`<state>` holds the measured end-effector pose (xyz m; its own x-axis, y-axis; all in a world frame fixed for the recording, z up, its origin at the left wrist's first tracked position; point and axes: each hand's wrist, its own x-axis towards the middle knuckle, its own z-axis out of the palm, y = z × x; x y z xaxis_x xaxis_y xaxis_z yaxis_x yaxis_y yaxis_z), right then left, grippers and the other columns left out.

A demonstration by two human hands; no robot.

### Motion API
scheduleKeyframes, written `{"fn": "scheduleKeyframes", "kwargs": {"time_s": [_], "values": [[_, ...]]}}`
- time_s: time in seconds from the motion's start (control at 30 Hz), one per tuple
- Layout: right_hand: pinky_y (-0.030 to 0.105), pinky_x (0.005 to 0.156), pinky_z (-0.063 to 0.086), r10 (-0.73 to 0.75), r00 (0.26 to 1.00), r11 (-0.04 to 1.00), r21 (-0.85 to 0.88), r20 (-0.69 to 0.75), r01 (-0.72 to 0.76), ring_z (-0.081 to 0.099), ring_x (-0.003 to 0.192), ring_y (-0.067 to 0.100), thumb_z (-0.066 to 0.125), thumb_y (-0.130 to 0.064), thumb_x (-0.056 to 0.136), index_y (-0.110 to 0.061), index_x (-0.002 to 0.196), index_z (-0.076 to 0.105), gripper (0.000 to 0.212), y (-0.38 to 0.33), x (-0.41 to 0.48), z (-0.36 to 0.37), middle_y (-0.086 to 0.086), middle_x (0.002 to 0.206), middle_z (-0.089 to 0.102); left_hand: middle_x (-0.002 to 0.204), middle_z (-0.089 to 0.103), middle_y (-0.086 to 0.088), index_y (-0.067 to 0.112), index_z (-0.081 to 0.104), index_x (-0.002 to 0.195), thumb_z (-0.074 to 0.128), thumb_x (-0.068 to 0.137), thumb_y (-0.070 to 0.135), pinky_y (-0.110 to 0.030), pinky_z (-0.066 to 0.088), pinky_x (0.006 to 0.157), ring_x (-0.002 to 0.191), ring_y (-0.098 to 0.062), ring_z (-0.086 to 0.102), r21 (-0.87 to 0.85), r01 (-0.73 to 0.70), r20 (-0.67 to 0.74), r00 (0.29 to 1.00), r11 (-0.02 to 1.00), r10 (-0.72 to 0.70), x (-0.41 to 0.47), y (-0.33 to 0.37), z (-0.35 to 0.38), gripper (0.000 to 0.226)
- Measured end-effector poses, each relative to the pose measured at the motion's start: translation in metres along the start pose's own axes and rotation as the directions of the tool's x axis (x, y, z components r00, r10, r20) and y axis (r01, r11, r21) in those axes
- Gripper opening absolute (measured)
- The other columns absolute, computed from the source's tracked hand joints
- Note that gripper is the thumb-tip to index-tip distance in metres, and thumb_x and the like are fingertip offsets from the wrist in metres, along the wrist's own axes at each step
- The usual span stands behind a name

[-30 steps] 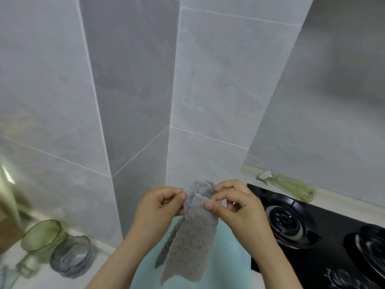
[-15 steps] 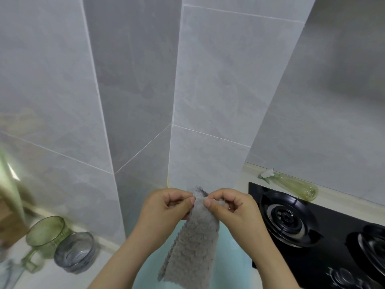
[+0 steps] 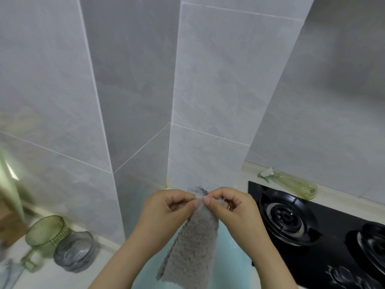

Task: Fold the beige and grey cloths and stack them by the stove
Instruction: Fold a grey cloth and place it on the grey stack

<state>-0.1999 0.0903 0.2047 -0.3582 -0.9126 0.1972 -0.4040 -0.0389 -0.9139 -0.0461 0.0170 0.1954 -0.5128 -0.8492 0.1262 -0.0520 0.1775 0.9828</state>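
grey cloth held up, both hands at its top edge

left hand (image 3: pixel 166 207) and right hand (image 3: pixel 231 207) meet thumb to thumb, each grip pinched on the top edge of the grey cloth (image 3: pixel 193 251). cloth hangs straight down between the forearms, doubled lengthwise, clear of the table, over a pale blue surface (image 3: pixel 231 265) whose nature cannot be told. black stove (image 3: pixel 325 243) sits toward the table's right end, just right of the right hand. a yellow-green spray bottle (image 3: pixel 295 185) lies on its side along the back edge, behind the stove. toward the left end, near the wall, a green cup (image 3: pixel 44 233) and a grey glass bowl (image 3: pixel 75 250) stand touching. beige cloth not in view.
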Motion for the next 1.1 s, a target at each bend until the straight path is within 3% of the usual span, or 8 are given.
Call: {"fn": "scheduleKeyframes", "kwargs": {"time_s": [0.07, 0.2, 0.33, 0.53, 0.67, 0.83, 1.03, 1.1], "values": [[0.012, 0.050, 0.031, 0.002, 1.000, 1.000, -0.011, 0.003, -0.002, 0.036, 0.050, 0.003, 0.074, -0.021, 0.083, -0.023, 0.070, 0.074, 0.013, 0.001, 0.000, -0.001, -0.012, 0.054, 0.052, 0.073, 0.067, -0.022, 0.016, 0.077, 0.075, 0.069, 0.083, 0.016, -0.046, 0.053, 0.072, 0.067, -0.032, 0.061, 0.033, -0.012, -0.040, 0.999, 0.999, 0.013, 0.000, -0.001, 0.000, 0.010], [0.012, 0.051, 0.033, 0.012, 1.000, 0.994, -0.106, -0.008, -0.013, 0.038, 0.050, 0.004, 0.075, -0.025, 0.082, -0.025, 0.069, 0.073, 0.013, 0.005, 0.000, -0.009, -0.018, 0.054, 0.052, 0.064, 0.065, -0.013, 0.012, 0.074, 0.070, 0.070, 0.082, 0.011, -0.027, 0.046, 0.058, 0.060, -0.012, 0.055, 0.120, -0.045, -0.134, 0.989, 0.992, 0.061, 0.001, -0.001, -0.004, 0.013], [0.016, 0.057, 0.039, 0.020, 0.999, 0.964, -0.266, -0.027, -0.026, 0.043, 0.056, 0.004, 0.074, -0.035, 0.081, -0.031, 0.068, 0.070, 0.014, 0.015, -0.002, -0.021, -0.013, 0.072, 0.063, 0.062, 0.060, -0.003, 0.024, 0.068, 0.071, 0.061, 0.076, 0.035, -0.022, 0.041, 0.059, 0.058, -0.006, 0.050, 0.153, -0.046, -0.210, 0.975, 0.987, 0.078, 0.004, -0.003, -0.014, 0.014], [0.011, 0.062, 0.040, 0.000, 0.999, 0.935, -0.355, -0.038, -0.014, 0.058, 0.074, 0.002, 0.074, -0.028, 0.082, -0.033, 0.079, 0.073, 0.006, 0.013, -0.004, -0.023, -0.010, 0.079, 0.068, 0.063, 0.054, -0.007, 0.024, 0.061, 0.073, 0.058, 0.084, 0.034, -0.016, 0.032, 0.052, 0.054, -0.005, 0.042, 0.267, -0.073, -0.248, 0.958, 0.961, 0.142, 0.006, -0.010, -0.023, 0.015], [0.009, 0.065, 0.044, -0.021, 0.985, 0.956, -0.292, -0.173, -0.031, 0.062, 0.073, -0.001, 0.078, -0.016, 0.077, -0.034, 0.088, 0.073, 0.021, 0.011, -0.003, -0.019, -0.013, 0.076, 0.068, 0.066, 0.057, -0.005, 0.025, 0.063, 0.072, 0.059, 0.089, 0.020, -0.015, 0.033, 0.053, 0.057, -0.011, 0.047, 0.332, -0.078, -0.268, 0.948, 0.940, 0.173, 0.005, -0.013, -0.025, 0.018], [0.014, 0.068, 0.048, -0.042, 0.971, 0.921, -0.385, -0.234, -0.053, 0.059, 0.075, 0.000, 0.076, -0.019, 0.080, -0.029, 0.105, 0.073, 0.027, 0.013, -0.003, -0.013, -0.015, 0.080, 0.067, 0.067, 0.062, -0.002, 0.026, 0.065, 0.074, 0.060, 0.089, 0.018, -0.017, 0.037, 0.055, 0.066, -0.017, 0.053, 0.322, -0.107, -0.270, 0.942, 0.941, 0.199, 0.003, -0.013, -0.023, 0.018], [0.009, 0.063, 0.036, 0.014, 0.986, 0.884, -0.459, -0.167, -0.090, 0.049, 0.075, -0.005, 0.070, -0.028, 0.086, -0.030, 0.084, 0.073, 0.004, 0.015, -0.004, -0.011, -0.012, 0.087, 0.053, 0.075, 0.061, 0.005, 0.028, 0.062, 0.076, 0.056, 0.087, 0.028, -0.020, 0.040, 0.061, 0.071, -0.015, 0.055, 0.360, -0.182, -0.248, 0.927, 0.915, 0.282, 0.000, -0.009, -0.019, 0.013], [0.007, 0.065, 0.036, 0.040, 0.988, 0.884, -0.457, -0.148, -0.104, 0.046, 0.083, -0.008, 0.070, -0.029, 0.086, -0.029, 0.078, 0.068, 0.008, 0.016, -0.005, -0.013, -0.013, 0.091, 0.049, 0.080, 0.062, 0.008, 0.030, 0.062, 0.076, 0.055, 0.085, 0.030, -0.018, 0.040, 0.062, 0.076, -0.013, 0.056, 0.369, -0.194, -0.237, 0.926, 0.909, 0.293, -0.001, -0.006, -0.020, 0.011]]}}
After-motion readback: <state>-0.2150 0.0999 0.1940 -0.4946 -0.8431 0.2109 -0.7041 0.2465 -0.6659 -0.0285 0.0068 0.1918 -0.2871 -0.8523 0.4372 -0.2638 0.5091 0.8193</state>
